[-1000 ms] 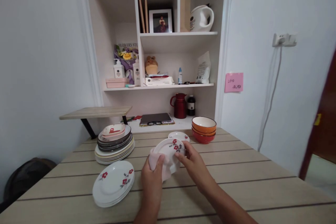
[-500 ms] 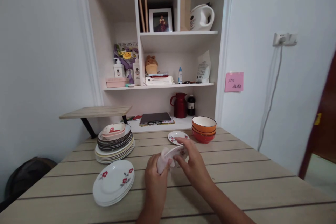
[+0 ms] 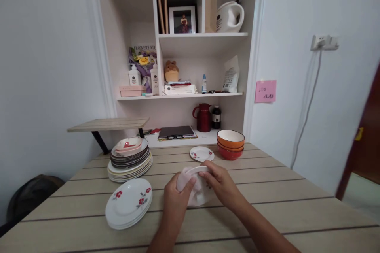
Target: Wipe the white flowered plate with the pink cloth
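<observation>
Between my hands, above the table, is a small white plate (image 3: 204, 194) with a floral print, held tilted. My left hand (image 3: 177, 195) is closed on a pale pinkish-white cloth (image 3: 184, 178) that is folded over the plate's left edge, thumb on the front. My right hand (image 3: 221, 184) grips the plate's right rim, with the thumb on its face and the fingers partly hidden. Another small flowered plate (image 3: 202, 153) lies flat just beyond my hands. To the left sits a stack of larger white plates with red flowers (image 3: 127, 203).
At the back left, mixed plates (image 3: 130, 170) are piled with small pinkish dishes (image 3: 128, 145) on top. Orange and red bowls (image 3: 230, 145) stand stacked at the back right. Behind the wooden table (image 3: 267, 213) are a red jug (image 3: 203, 118), a dark bottle (image 3: 216, 118) and a laptop (image 3: 176, 131).
The held plate has turned from a steep edge-on tilt to show more of its face. My right hand has shifted its hold on the rim, and the cloth covers more of the left side.
</observation>
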Available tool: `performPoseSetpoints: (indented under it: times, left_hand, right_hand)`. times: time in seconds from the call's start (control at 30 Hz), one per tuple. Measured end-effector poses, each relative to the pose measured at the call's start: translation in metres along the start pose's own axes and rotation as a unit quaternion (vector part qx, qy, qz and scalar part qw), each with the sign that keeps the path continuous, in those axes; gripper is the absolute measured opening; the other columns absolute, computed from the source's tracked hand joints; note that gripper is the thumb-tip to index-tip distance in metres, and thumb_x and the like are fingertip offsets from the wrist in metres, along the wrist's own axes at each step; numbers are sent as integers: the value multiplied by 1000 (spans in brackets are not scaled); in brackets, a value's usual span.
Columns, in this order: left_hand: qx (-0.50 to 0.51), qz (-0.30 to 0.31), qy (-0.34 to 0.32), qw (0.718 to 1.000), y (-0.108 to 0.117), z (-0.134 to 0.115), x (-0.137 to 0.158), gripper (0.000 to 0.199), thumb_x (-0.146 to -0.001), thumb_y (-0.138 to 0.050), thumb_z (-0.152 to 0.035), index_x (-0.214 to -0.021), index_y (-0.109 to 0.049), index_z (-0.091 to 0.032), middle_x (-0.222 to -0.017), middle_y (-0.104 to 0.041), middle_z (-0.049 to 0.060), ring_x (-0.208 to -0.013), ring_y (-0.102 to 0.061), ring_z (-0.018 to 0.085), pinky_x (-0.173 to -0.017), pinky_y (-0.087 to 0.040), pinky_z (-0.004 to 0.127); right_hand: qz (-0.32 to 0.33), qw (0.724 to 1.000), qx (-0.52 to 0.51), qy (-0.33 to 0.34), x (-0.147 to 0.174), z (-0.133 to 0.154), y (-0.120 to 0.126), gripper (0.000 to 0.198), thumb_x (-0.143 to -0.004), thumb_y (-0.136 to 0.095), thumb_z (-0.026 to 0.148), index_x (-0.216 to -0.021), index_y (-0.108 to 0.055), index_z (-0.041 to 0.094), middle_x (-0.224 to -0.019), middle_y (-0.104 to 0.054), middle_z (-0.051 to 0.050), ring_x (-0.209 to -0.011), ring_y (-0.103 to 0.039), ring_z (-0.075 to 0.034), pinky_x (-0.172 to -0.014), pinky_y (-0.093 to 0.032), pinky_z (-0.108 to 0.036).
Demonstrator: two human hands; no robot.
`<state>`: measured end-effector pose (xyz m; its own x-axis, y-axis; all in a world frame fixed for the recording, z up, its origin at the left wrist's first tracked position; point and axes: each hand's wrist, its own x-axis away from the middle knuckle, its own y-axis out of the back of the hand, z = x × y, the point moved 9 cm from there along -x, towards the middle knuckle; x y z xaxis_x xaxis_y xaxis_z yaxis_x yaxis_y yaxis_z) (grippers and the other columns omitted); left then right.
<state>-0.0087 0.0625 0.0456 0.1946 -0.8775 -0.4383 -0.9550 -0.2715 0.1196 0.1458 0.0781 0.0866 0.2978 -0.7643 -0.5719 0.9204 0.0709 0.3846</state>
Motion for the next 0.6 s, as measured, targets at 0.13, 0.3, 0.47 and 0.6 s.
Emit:
performPoseSetpoints:
  times: [0.13,0.3,0.47,0.6]
  left_hand:
    - [69,-28,60,995,5,4,1,45,-70,-72,-53,-90,-71,-12,-76,-72,5,-70,-64,20,-63,-49,25]
    - [131,-51,116,983,5,10,5,55,-66,-74,-56,-98,-70,-11,-81,-73,8,-73,-66,21,-63,-50,26]
    - [90,-78,111,987,10,17,3,49,-66,-73,-56,-85,-72,-12,-74,-72,7,-66,-65,21,-60,-50,28]
    - [26,-93,53,994,15,11,1,40,-70,-71,-48,-87,-72,-12,-77,-74,7,-70,-66,22,-65,-51,29]
  right_hand:
    - [-39,989,-131,-61,2,-17,-6,23,-87,-58,41,-78,-54,20,-64,-43,6,-60,-39,-13,-54,-31,-23]
    - [-92,949,-277,-123,7,-26,-11,29,-82,-63,48,-90,-60,20,-73,-58,3,-64,-48,-14,-58,-37,-23]
    - [-70,939,-297,-158,8,-33,-21,33,-80,-65,47,-95,-61,19,-75,-62,1,-64,-52,-16,-59,-40,-25]
    - [-53,977,-164,-123,3,-31,-10,26,-74,-67,33,-95,-62,19,-70,-59,3,-60,-51,-15,-57,-39,-25]
